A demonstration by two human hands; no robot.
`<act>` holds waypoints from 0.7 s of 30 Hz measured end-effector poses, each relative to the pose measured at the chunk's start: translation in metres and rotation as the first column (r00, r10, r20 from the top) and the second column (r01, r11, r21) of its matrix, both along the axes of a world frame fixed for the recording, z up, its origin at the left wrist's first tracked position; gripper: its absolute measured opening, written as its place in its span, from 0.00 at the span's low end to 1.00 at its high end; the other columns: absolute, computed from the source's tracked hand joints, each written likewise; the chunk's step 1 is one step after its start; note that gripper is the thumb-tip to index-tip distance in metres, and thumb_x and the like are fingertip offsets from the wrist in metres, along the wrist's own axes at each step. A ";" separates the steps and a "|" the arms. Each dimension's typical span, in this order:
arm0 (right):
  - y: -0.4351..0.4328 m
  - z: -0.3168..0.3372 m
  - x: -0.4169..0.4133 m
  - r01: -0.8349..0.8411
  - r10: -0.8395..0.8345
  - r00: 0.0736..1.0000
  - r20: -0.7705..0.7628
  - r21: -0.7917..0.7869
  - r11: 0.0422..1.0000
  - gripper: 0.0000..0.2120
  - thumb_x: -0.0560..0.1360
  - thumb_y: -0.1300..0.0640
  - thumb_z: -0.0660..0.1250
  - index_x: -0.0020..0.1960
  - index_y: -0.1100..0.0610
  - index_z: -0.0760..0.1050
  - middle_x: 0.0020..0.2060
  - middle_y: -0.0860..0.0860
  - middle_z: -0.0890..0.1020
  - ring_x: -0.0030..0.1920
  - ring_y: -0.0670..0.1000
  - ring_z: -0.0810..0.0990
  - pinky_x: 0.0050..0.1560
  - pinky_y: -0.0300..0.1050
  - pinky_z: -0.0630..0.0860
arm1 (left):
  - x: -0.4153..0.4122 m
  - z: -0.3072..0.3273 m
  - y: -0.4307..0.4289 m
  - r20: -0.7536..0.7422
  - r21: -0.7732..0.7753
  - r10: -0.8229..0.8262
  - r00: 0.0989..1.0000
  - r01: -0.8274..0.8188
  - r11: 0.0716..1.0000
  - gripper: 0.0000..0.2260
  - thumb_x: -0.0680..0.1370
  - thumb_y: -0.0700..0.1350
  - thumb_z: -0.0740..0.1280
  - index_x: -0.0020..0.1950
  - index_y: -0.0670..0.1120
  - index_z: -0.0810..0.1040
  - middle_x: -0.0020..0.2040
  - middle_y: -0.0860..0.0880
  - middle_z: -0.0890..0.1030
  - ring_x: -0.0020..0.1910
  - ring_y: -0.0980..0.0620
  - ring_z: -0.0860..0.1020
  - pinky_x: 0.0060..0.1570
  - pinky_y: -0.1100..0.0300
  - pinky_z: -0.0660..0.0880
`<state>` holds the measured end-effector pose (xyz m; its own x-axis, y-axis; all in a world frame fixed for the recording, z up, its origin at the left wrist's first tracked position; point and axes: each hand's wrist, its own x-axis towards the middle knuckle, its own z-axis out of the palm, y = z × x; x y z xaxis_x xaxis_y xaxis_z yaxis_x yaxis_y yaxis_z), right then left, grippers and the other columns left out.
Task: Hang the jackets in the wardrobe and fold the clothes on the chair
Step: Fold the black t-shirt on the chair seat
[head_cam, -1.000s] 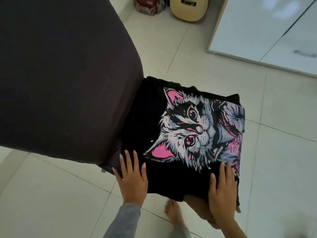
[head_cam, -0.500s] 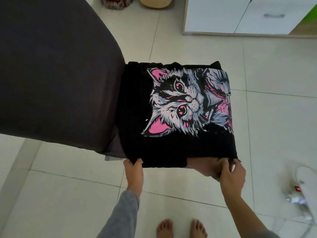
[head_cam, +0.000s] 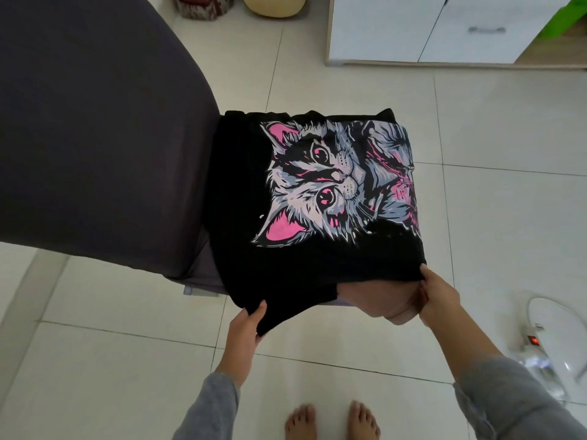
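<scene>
You're holding the folded black cat-print T-shirt (head_cam: 336, 185) by its near edge with both hands. Your left hand (head_cam: 244, 325) is pinching the near-left corner: the thumb is lying on top of the cloth, and the other fingers are tucked under it, out of sight. Your right hand (head_cam: 440, 296) is gripping the near-right corner, thumb on top and fingers curling under the hem.

The shirt is lying spread out just beyond your fingertips on the seat of the chair (head_cam: 95, 122), print facing up, cat head turned sideways. The near hem is sagging between your two hands, and the corner in your left fingers is drooping off the front of the seat. A tan surface (head_cam: 378, 296) is showing under the raised hem, touching your right fingers; can't tell what it is.

The chair's dark grey covered backrest is filling the space left of and beyond your left fingers. Grey sleeves (head_cam: 209, 408) are covering both forearms. Your bare feet (head_cam: 301, 422) are standing on the tiled floor (head_cam: 95, 360), nearer you than both hands. Right of your right fingers, a white appliance (head_cam: 549, 344) with a red light is sitting on the floor. Well beyond the shirt, a white cabinet (head_cam: 413, 27) is standing.
</scene>
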<state>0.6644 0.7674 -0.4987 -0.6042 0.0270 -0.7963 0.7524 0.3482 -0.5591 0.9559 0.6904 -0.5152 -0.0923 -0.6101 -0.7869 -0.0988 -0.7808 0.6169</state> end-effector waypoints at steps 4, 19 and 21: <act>-0.001 0.004 0.005 -0.022 0.047 0.977 -0.210 0.117 0.993 0.13 0.77 0.57 0.63 0.55 0.66 0.73 0.48 0.59 0.77 0.47 0.56 0.74 0.44 0.47 0.72 | 0.000 0.008 0.000 -0.039 -0.031 0.227 0.973 -0.228 0.973 0.12 0.80 0.40 0.61 0.63 0.43 0.74 0.57 0.45 0.80 0.58 0.48 0.77 0.55 0.54 0.73; 0.013 0.021 0.024 0.139 -0.167 0.922 -0.349 -0.105 0.985 0.11 0.77 0.59 0.63 0.39 0.53 0.63 0.38 0.50 0.72 0.37 0.47 0.74 0.38 0.38 0.73 | -0.012 0.041 0.005 -0.063 -0.073 0.670 0.740 -0.673 0.736 0.09 0.79 0.41 0.57 0.50 0.45 0.77 0.47 0.48 0.80 0.47 0.50 0.78 0.45 0.60 0.74; 0.015 0.024 0.023 0.178 -0.229 0.924 -0.307 -0.185 0.967 0.09 0.75 0.65 0.64 0.46 0.55 0.65 0.42 0.52 0.75 0.43 0.50 0.79 0.44 0.40 0.77 | -0.007 0.045 0.004 -0.095 -0.074 0.695 0.713 -0.701 0.709 0.09 0.78 0.41 0.56 0.45 0.45 0.76 0.41 0.49 0.80 0.43 0.51 0.78 0.43 0.61 0.74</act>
<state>0.6875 0.7828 -0.4752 -0.8236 0.0722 -0.5626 0.5672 0.0996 -0.8175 0.9489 0.6943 -0.4700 0.3495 -0.5906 -0.7274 0.4869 -0.5488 0.6795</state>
